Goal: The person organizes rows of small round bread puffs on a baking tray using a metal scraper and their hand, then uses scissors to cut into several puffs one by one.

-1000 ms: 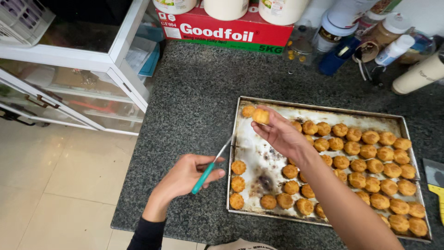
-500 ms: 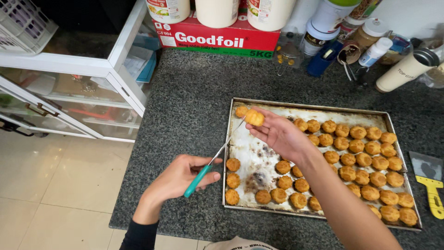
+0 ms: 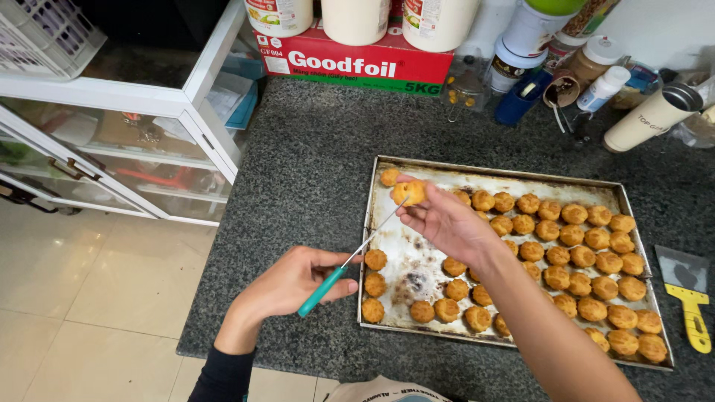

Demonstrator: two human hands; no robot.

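Dark speckled stone counter (image 3: 313, 186) underneath everything, with a white glass-fronted cabinet (image 3: 126, 126) off to the left and a red carton (image 3: 350, 63) among tubs and bottles along the back wall. On the counter, a worn metal baking tray (image 3: 417, 257), bare and stained at its left end, packed on the right with rows of small golden pastries (image 3: 588, 260). Beside the tray's right edge, a yellow-handled scraper (image 3: 691, 298). Right hand (image 3: 447, 219) raised over the tray's left end, fingers pinched round one pastry (image 3: 409, 193), lifted clear of the metal. Left hand (image 3: 287, 283) closed on the teal handle of a thin pointed tool (image 3: 350, 260), tip touching that held pastry. Probably light, crumbly and easily crushed, so best held gently by the sides, never squeezed across the top; likely slightly greasy too.
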